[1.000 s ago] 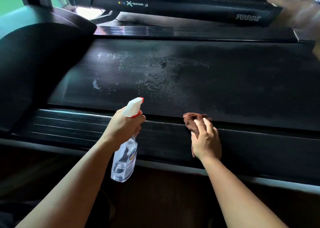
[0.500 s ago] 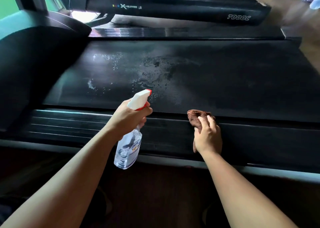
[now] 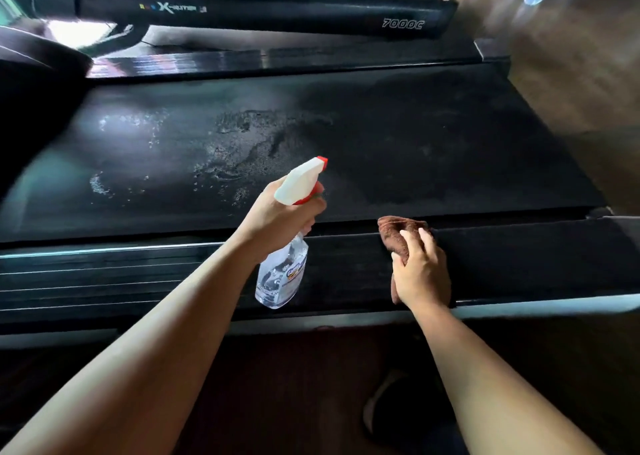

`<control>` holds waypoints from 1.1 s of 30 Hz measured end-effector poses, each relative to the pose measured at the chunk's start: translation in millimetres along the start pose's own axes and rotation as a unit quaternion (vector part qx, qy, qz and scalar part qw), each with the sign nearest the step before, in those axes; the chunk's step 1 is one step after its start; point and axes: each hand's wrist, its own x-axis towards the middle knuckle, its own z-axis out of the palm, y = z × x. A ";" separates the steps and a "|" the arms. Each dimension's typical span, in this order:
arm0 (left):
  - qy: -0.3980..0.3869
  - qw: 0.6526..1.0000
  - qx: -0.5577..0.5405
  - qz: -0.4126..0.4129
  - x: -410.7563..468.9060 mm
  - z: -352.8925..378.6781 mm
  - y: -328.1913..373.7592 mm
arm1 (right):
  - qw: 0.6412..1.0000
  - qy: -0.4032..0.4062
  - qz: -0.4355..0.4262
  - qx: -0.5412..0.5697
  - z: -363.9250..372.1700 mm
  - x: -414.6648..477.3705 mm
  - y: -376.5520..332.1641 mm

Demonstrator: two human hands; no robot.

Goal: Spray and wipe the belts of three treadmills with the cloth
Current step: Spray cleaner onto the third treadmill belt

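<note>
Bottle shifted right; left fingers wrap it, right fingers clutch cloth.

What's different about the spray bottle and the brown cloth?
The spray bottle is clear with a white-and-red top; the cloth is brown and crumpled. The left hand holds the spray bottle in the air; the right hand holds the cloth against the side rail. Both are held.

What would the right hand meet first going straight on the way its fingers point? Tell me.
The right hand, holding the cloth on the side rail, points toward the belt. Going straight on, it would likely reach the belt first; nothing else shows in that line.
</note>
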 end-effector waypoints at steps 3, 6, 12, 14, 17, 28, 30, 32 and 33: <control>-0.027 1.000 0.009 -0.002 4.5 14.2 -1.2 | 1.000 -0.001 0.001 -0.004 1.3 -0.6 0.8; -0.069 0.996 0.049 -0.005 6.3 23.2 -3.4 | 1.000 0.006 -0.004 -0.002 4.1 -1.3 3.4; -0.060 0.997 0.043 -0.008 10.9 28.8 -0.7 | 1.000 0.022 -0.006 0.015 5.9 -1.3 5.4; -0.034 0.999 0.030 0.002 16.4 28.2 3.4 | 1.000 0.018 -0.007 0.009 5.6 -1.6 5.4; -0.008 0.999 0.025 0.029 25.5 28.7 15.1 | 1.000 0.013 -0.008 0.001 4.2 -1.9 5.2; -0.022 0.999 -0.004 0.029 17.9 28.4 22.5 | 1.000 0.013 -0.010 -0.006 2.2 -0.7 1.1; -0.017 1.000 -0.007 0.024 8.7 18.6 13.4 | 1.000 0.022 -0.014 0.001 3.1 0.0 0.5; -0.011 1.000 -0.008 0.022 0.3 3.6 2.5 | 0.999 0.028 -0.024 0.010 5.0 0.3 -1.0; -0.005 1.000 -0.008 0.024 -3.3 -5.7 -3.4 | 0.999 0.028 -0.031 0.013 6.1 0.2 -3.5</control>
